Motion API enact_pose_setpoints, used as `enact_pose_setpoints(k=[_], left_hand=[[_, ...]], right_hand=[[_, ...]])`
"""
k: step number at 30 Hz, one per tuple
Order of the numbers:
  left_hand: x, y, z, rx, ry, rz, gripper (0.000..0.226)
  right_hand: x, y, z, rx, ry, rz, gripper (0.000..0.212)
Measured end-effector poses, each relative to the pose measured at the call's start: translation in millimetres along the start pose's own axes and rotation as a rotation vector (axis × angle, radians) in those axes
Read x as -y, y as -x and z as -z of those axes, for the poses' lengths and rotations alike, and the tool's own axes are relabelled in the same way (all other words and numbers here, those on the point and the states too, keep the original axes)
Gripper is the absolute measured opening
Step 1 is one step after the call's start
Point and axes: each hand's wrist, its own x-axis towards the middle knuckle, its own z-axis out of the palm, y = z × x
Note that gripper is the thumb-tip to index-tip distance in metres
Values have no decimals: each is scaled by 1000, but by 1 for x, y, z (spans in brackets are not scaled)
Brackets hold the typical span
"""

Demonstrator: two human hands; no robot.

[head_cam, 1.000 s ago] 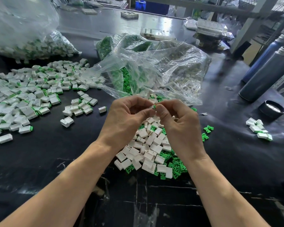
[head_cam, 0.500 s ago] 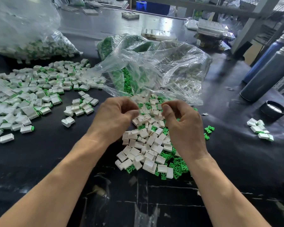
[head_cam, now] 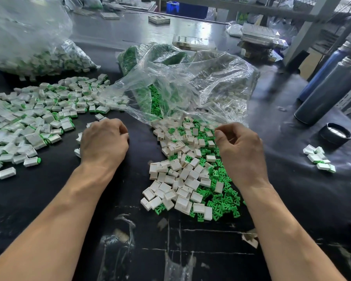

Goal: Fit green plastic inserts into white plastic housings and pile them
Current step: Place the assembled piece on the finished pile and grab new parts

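Head view, left hand: the left hand (head_cam: 103, 142) rests knuckles-up on the black bench (head_cam: 49, 199), at the right edge of the finished pile; its fingers are curled under, and what the grip holds, if anything, cannot be told.
Head view, right hand: the right hand (head_cam: 241, 153) hovers over the right side of the loose heap, fingers curled, thumb tip meeting the forefinger; whether this grip pinches a part is hidden.
Loose heap: white housings (head_cam: 182, 175) and green inserts (head_cam: 221, 201) lie mixed on the bench between the two hands and spill out of the bag's mouth.
Finished pile: assembled housings with green ends (head_cam: 34, 122) spread over the left part of the bench, some touching the left hand.
Clear bag: a crumpled clear plastic bag (head_cam: 190, 82) lies behind the heap with green and white parts inside.
Second bag: a large bag of assembled parts (head_cam: 39, 53) sits at far left.
Small group: a few assembled pieces (head_cam: 318, 159) lie well apart at right.
Right edge: two dark cylinders (head_cam: 328, 88) and a black round cap (head_cam: 335, 134) lie near them.
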Motion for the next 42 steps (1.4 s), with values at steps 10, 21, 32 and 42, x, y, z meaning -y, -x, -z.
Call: enact_pose_setpoints(k=[10, 21, 32, 42], left_hand=[[-18, 10, -4, 106, 216, -135, 10], [-30, 22, -15, 290, 345, -173, 17], [-30, 22, -14, 373, 330, -248, 19], [-29, 20, -7, 403, 293, -246, 17]], right_hand=[[-21, -22, 23, 165, 277, -249, 10], [-26, -23, 22, 272, 411, -279, 18], [-27, -24, 20, 285, 403, -300, 17], [-26, -22, 20, 220, 355, -251, 14]])
